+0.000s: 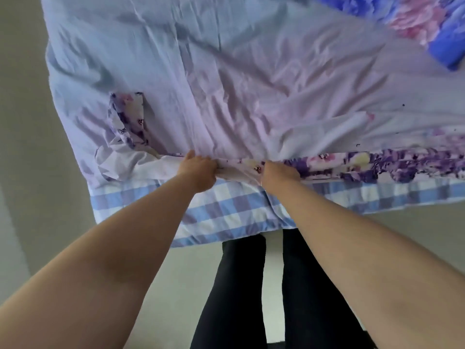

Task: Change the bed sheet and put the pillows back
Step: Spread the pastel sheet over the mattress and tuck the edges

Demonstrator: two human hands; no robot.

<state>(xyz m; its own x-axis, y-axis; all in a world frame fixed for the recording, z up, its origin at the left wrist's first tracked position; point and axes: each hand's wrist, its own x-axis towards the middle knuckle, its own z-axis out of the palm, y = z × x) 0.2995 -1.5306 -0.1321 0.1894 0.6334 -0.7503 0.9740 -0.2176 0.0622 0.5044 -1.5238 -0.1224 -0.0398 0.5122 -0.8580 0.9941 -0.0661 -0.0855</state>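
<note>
Two hands, left hand (198, 170) and right hand (278, 173), are each pinching one floral-bordered lilac sheet (251, 96) with curled fingers, over one blue checked sheet (221, 210)

no readable text, labels, brands, numbers or signs anywhere in view

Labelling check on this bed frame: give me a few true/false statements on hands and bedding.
1. Both hands grip the floral sheet's edge. True: left hand and right hand bunch the sheet at the near edge.
2. The sheet lies smooth. False: it is wrinkled, with a corner folded over.
3. A checked cover shows below the hands. True.
4. The hands are spread to opposite corners. False: they are close together.
5. A blue floral item lies at top right. True.
</note>
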